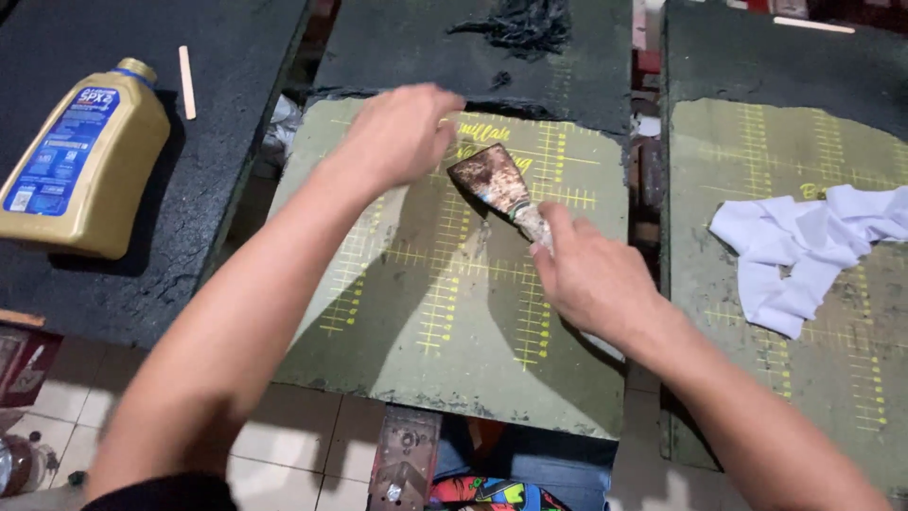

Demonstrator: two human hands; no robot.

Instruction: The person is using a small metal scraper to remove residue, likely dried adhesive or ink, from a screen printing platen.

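Gridded green board (445, 322); right hand (591, 274) grips rusty scraper (494, 182).

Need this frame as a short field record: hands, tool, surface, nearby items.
right hand: grips scraper by its handle, blade tilted onto the board
left hand: lies on the board beside the blade
surface: green board with yellow grid lines
scraped pile: black scrapings at far edge
left side: gold plastic bottle, wooden stick
right side: white cloth on second board

The scraper (499, 187) handle is hidden inside the right hand (591, 274). The left hand (402, 132) is motion-blurred, its fingertips unclear. At three o'clock, the white cloth (804, 248) runs off the edge.
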